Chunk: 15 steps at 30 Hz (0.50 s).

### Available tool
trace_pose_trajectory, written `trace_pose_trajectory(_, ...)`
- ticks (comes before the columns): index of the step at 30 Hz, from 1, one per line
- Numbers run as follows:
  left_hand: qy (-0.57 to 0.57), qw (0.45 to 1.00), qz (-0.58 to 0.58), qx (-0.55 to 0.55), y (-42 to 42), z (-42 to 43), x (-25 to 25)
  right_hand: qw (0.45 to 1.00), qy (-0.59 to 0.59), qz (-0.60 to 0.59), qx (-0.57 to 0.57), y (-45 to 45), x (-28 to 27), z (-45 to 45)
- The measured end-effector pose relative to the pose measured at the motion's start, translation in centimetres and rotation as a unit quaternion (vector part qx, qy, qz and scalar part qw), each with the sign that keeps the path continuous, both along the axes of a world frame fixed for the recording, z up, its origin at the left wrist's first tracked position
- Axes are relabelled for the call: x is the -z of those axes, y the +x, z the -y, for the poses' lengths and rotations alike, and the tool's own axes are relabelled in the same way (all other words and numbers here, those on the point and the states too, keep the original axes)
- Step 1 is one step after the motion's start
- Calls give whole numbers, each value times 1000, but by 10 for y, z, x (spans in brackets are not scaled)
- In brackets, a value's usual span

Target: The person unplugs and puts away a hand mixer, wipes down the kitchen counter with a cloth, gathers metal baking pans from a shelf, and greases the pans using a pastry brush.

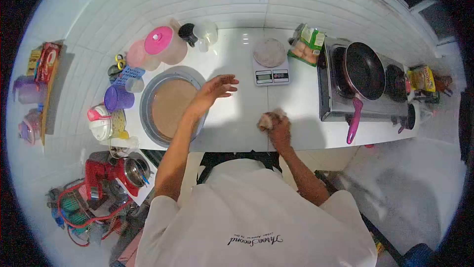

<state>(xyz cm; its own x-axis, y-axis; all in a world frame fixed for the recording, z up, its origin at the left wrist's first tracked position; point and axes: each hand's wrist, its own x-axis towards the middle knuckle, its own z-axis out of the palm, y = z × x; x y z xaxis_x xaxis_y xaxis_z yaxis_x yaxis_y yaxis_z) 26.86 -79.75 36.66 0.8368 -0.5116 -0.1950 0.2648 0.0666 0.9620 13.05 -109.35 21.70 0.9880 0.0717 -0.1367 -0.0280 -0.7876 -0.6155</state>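
My left hand (217,89) hovers over the white counter, just right of a wide grey metal basin (146,106). Its fingers are stretched out and hold nothing. Inside the basin is a light brown liquid or batter (170,104). Near the counter's front edge, my right hand (279,133) is closed on a crumpled, pale brownish cloth (266,120) pressed to the surface; blur hides its details. Beyond that hand stands a digital kitchen scale (272,77) with a pale round plate or dish (269,53) on top.
On the right, a frying pan (365,69) sits on the gas stove (328,104), its pink handle jutting over the front. A green packet (307,45) lies beside the stove. Pink-lidded container (165,45) and purple cup (118,97) line the left. A red stand mixer (108,173) stands lower left.
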Motion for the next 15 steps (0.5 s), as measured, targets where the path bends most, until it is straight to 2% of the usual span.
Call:
trace_pose_trajectory(1,-15,1000,1,-8,0,-3,-3,999,-9,29,-45,-3,11,-20)
trace_pose_trajectory(3,-44,999,4,-23,1,-6,-4,997,-1,-3,-71,0,-26,-61)
trace_pose_trajectory(6,-58,998,0,-34,5,-4,-10,987,5,74,-145,-6,-11,-93)
trace_pose_trajectory(9,-48,998,18,-33,7,-3,-17,988,14,0,-152,-11,-25,-68)
trace_pose_trajectory(12,-28,999,27,-30,16,-8,-21,996,-33,54,-57,-39,-11,13)
trace_pose_trajectory(13,-19,999,21,-39,15,-11,-25,992,-109,-40,-56,-37,-22,44)
trace_pose_trajectory(15,-27,998,5,-49,12,-15,-23,983,-157,-30,89,-52,-7,109)
